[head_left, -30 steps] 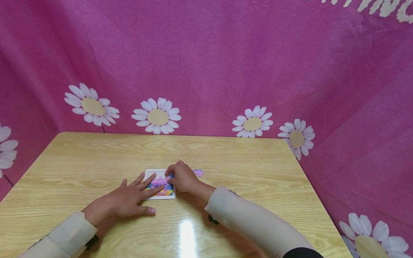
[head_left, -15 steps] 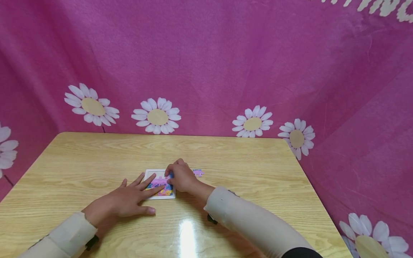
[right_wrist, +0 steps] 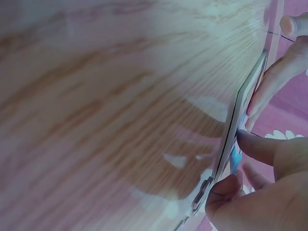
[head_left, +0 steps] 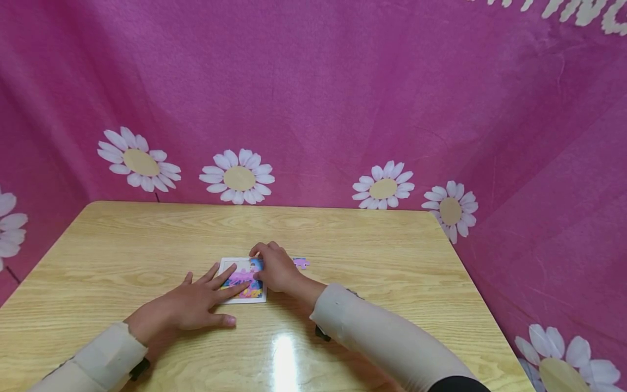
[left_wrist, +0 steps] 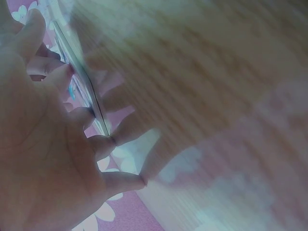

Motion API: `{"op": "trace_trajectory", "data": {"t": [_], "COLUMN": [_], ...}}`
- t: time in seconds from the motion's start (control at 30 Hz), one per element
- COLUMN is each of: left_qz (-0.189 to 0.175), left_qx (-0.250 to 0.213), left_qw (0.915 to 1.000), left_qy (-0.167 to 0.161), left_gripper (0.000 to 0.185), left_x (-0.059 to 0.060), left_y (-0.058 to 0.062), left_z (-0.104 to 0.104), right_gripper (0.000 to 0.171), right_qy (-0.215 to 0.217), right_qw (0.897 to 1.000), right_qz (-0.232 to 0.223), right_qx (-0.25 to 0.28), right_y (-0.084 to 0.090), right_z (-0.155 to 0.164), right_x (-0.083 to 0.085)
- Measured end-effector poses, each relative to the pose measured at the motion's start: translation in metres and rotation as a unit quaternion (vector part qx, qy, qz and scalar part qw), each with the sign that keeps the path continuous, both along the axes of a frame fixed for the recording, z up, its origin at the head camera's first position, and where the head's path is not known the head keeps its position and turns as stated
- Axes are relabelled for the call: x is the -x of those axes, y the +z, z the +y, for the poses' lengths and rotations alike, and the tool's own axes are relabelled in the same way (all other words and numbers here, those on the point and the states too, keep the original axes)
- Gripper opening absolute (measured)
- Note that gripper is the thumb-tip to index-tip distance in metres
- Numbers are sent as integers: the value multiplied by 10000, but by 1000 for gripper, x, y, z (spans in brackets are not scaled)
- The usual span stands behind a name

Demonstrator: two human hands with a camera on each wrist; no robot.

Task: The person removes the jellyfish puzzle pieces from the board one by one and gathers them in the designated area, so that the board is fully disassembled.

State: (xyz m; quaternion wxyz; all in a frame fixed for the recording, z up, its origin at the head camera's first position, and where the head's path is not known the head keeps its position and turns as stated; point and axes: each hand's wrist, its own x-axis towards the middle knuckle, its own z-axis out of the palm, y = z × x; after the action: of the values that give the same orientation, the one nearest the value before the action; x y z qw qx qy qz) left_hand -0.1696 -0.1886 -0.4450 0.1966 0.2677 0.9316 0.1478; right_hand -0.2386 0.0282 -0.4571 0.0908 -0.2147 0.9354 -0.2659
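A small white puzzle frame (head_left: 228, 262) with a colourful picture lies on the wooden table (head_left: 372, 245). My left hand (head_left: 193, 304) lies flat beside it, its straight fingers (head_left: 230, 282) resting on the frame's left part. In the left wrist view the palm (left_wrist: 43, 159) is spread against the frame's edge (left_wrist: 82, 82). My right hand (head_left: 275, 268) is curled over the frame's right side. There it pinches a blue puzzle piece (head_left: 256, 265) at the upper right corner. Thumb (right_wrist: 262, 147) and fingertips meet the frame's edge (right_wrist: 240, 115) around that piece (right_wrist: 234, 161).
A loose purple puzzle piece (head_left: 301, 263) lies on the table just right of my right hand. A pink cloth with white daisies (head_left: 238, 177) hangs behind and to the right of the table. The table's far edge is near the cloth.
My right hand's fingers have shifted a little toward the frame's far edge, uncovering the blue piece at the upper right corner. The left hand has stayed put.
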Motion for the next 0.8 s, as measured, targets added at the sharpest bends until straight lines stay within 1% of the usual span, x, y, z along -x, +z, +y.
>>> {"op": "trace_trajectory", "data": {"t": [0.1,0.3,0.53,0.67,0.8], "left_qz": [-52,-27,26,-4,-26], "left_qx": [45,48,49,42,28], "left_qw": [10000,10000,10000,10000,10000], "left_qy": [27,45,27,46,61], "left_gripper": [79,79,79,79,79], "left_x": [0,-1,0,-1,-1], "left_y": [1,0,-1,0,0], "left_z": [1,1,0,0,0], "right_gripper": [36,26,24,22,20], "right_qy": [4,-24,-37,-29,-7], "right_qw": [10000,9991,9967,9960,9964], "right_qz": [-16,-177,-326,-306,-252], "right_qx": [74,386,743,839,815], "right_y": [1,3,2,3,3], "right_z": [1,3,3,3,4], "right_x": [1,4,5,4,3]}}
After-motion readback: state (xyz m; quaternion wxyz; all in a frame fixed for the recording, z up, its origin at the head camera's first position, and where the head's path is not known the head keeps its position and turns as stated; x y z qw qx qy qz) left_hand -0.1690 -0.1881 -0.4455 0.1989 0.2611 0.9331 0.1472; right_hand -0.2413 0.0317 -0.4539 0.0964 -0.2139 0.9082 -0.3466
